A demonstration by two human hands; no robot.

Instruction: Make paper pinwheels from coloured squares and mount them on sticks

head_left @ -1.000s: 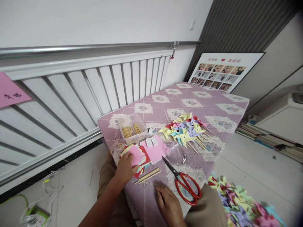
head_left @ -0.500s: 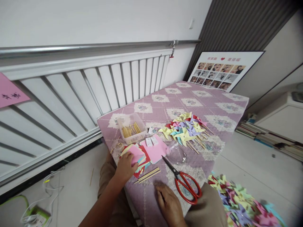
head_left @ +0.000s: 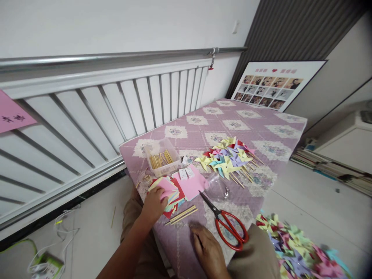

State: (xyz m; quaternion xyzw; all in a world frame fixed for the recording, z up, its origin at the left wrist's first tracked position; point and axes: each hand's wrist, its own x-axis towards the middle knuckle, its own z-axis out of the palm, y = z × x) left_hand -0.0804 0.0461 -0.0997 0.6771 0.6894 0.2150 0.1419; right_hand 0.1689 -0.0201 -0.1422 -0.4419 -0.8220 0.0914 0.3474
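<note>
My left hand (head_left: 155, 203) rests on a stack of coloured paper squares (head_left: 176, 192). Its fingers lie over the top pink sheet, with the thumb apart at the near side. Close to the table's front edge, my right hand (head_left: 209, 250) lies loosely curled, and nothing shows in it. Between the hands are several short wooden sticks (head_left: 183, 215). Large red-handled scissors (head_left: 223, 221) lie to the right of them. Behind these, a stack of pink paper (head_left: 195, 184) carries two small white labelled pieces (head_left: 186, 173).
A clear plastic box (head_left: 164, 159) holds wooden sticks. Small round clear containers (head_left: 215, 188) (head_left: 145, 178) stand nearby. Finished paper pinwheels (head_left: 229, 159) are heaped on the table, with more pinwheels (head_left: 299, 248) low at the right. A radiator (head_left: 116, 112) runs along the left.
My left hand shifts very slightly on the paper stack. My right hand and the things on the table look the same.
</note>
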